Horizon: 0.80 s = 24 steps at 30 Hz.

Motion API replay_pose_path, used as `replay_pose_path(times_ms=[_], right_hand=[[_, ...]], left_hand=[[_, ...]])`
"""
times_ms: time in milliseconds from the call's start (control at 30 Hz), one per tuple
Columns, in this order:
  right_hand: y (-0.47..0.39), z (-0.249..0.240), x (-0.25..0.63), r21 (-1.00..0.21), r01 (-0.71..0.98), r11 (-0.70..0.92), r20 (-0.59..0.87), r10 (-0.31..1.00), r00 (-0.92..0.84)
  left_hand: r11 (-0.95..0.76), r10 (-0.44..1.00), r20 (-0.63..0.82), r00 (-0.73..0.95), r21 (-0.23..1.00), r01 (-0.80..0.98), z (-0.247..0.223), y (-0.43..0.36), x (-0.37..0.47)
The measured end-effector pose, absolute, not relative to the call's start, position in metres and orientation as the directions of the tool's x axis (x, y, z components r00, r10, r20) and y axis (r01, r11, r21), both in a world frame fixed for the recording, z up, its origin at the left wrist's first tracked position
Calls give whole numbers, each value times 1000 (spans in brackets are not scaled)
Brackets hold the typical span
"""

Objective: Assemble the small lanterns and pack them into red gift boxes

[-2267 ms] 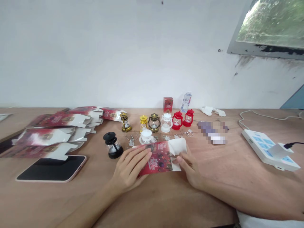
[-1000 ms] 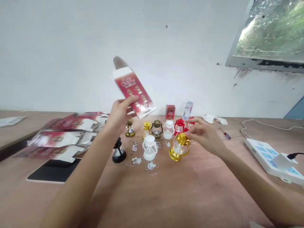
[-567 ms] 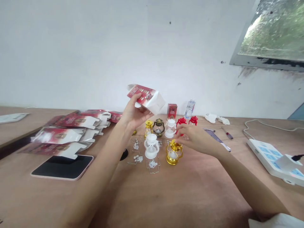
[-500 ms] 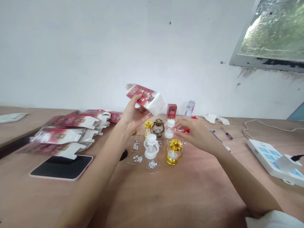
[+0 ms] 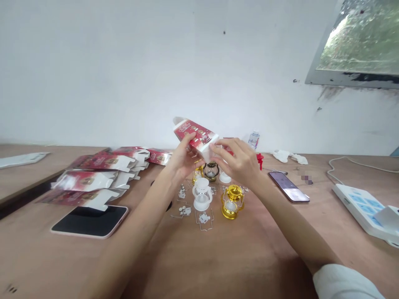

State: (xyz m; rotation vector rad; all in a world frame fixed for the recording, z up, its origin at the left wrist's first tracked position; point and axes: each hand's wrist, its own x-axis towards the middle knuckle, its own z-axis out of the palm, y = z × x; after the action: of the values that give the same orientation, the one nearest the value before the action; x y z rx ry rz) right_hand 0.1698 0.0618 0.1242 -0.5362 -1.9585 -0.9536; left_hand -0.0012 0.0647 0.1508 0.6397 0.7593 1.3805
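Note:
A red and white carton point(image 5: 199, 133), printed with small lantern pictures, is held tilted above the table. My left hand point(image 5: 180, 162) grips it from below, thumb on the printed face. At the carton's white right end, my right hand point(image 5: 239, 160) pinches the end panel with its fingertips. Below the hands stand a white miniature lantern point(image 5: 202, 196) and a gold lantern point(image 5: 232, 203). A bronze lantern point(image 5: 212, 172), another gold lantern point(image 5: 197, 175) and a second white one point(image 5: 225, 177) are partly covered behind. Wire handles and small white parts point(image 5: 204, 218) lie around them.
Flattened red cartons point(image 5: 90, 178) overlap at left beside a black-screened phone point(image 5: 89, 222). On the right are a lit phone point(image 5: 288, 187), a red object point(image 5: 259, 161), crumpled tissue point(image 5: 282, 155) and a white power strip point(image 5: 358, 211). A bottle point(image 5: 254, 140) stands by the wall.
My right hand has moved from beside the back white lantern up to the carton's end and now touches it. The carton has shifted slightly right and down in view.

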Motion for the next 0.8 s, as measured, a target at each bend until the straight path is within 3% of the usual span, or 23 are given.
replay_pose_path(times_ms=[200, 367, 600, 800], right_hand=[[74, 114, 166, 380, 612, 693, 870, -43, -491], [73, 116, 164, 289, 642, 710, 885, 57, -462], [68, 113, 156, 328, 712, 621, 849, 137, -510], [58, 115, 154, 83, 554, 828, 895, 182, -407]], left_hand=[[103, 994, -109, 28, 779, -619, 147, 68, -2], [15, 999, -39, -30, 825, -565, 145, 66, 0], [-191, 979, 123, -164, 840, -508, 141, 70, -5], [-152, 986, 87, -139, 803, -576, 139, 79, -12]])
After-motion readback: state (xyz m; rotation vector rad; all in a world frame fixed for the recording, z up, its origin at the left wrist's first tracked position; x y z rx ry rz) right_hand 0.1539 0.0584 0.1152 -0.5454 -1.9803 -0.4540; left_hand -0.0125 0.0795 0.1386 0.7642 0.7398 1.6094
